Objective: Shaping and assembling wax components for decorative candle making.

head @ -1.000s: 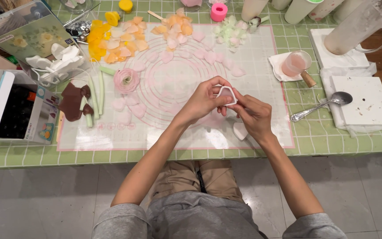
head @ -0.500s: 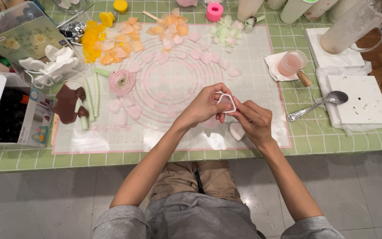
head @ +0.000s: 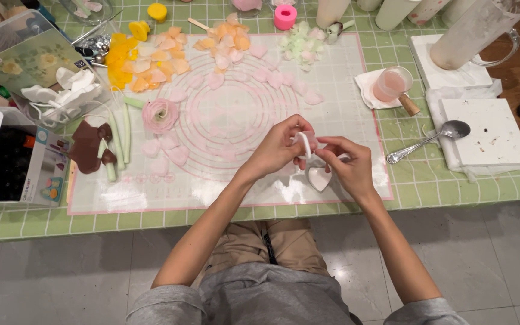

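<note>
Just right of the frame's centre, your left hand point(head: 278, 147) and right hand point(head: 347, 162) meet over the pale silicone mat with pink rings point(head: 224, 120), both grips pinched on a small white heart-shaped cutter point(head: 304, 144) held just above the mat. Just below it lies a second white heart-shaped cutter point(head: 319, 178), resting on the mat.

Much looks done already: yellow and orange petals point(head: 133, 63) are heaped at the upper left, peach petals point(head: 227, 39) at top centre, pale green ones point(head: 302, 43) to their right, and loose pink petals point(head: 170, 147) lie near a finished pink rolled flower point(head: 160, 114). Whether a petal sits inside the held cutter, I cannot tell.

On the green tiled table point(head: 416, 192) at the right, a metal spoon point(head: 431, 139) and a small pink cup point(head: 392, 84) lie near. Nothing crowds your hands.
</note>
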